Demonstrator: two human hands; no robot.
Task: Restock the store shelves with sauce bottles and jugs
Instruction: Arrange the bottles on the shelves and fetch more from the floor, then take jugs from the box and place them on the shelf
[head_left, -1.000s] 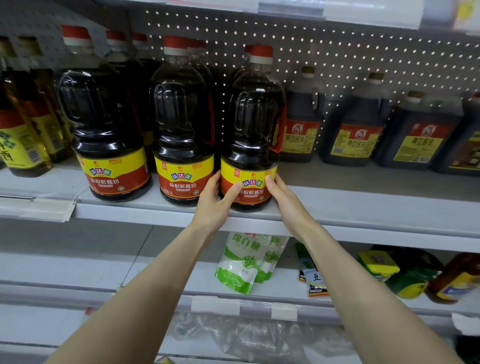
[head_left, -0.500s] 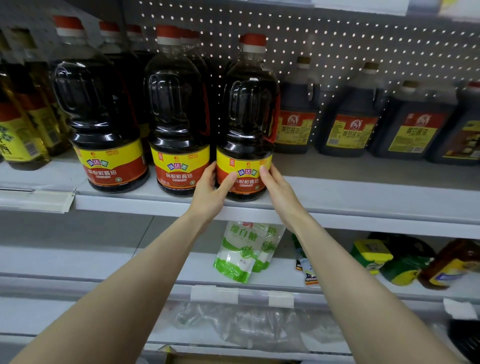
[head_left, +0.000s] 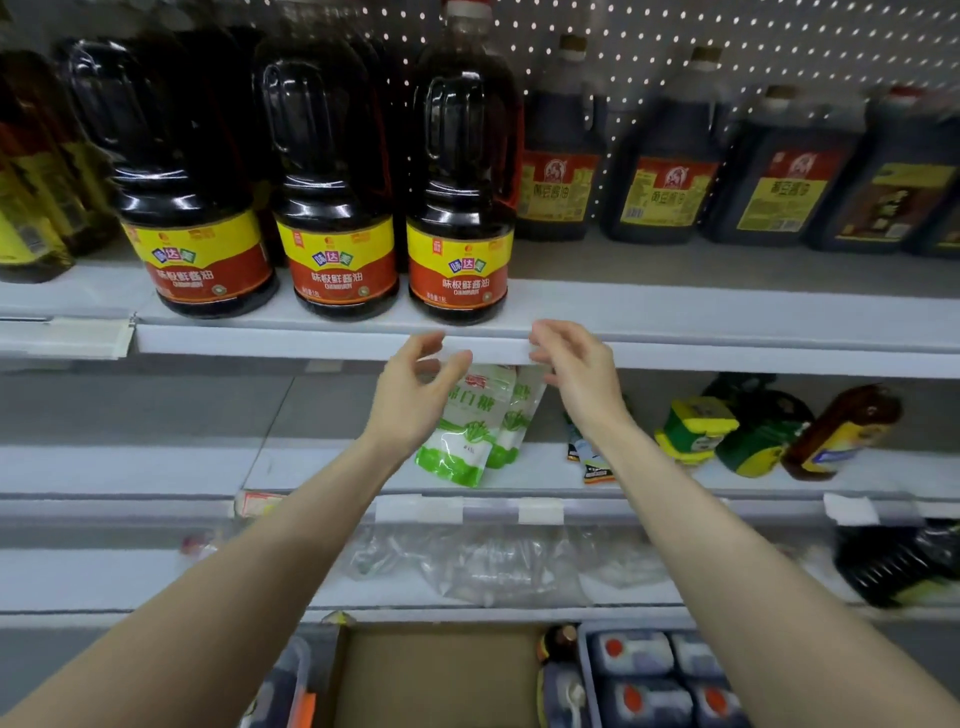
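Shelving filled the view, where the left hand (head_left: 410, 400) and right hand (head_left: 582, 379) hung loosely open and empty just below the upright sauce bottle (head_left: 460, 208), with spare jugs (head_left: 631, 652) far down, nearer the right arm.

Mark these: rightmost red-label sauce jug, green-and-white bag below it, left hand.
rightmost red-label sauce jug (head_left: 460, 273): head view, front label.
green-and-white bag (head_left: 460, 441): head view, lower front panel.
left hand (head_left: 413, 397): head view, middle of the hand.
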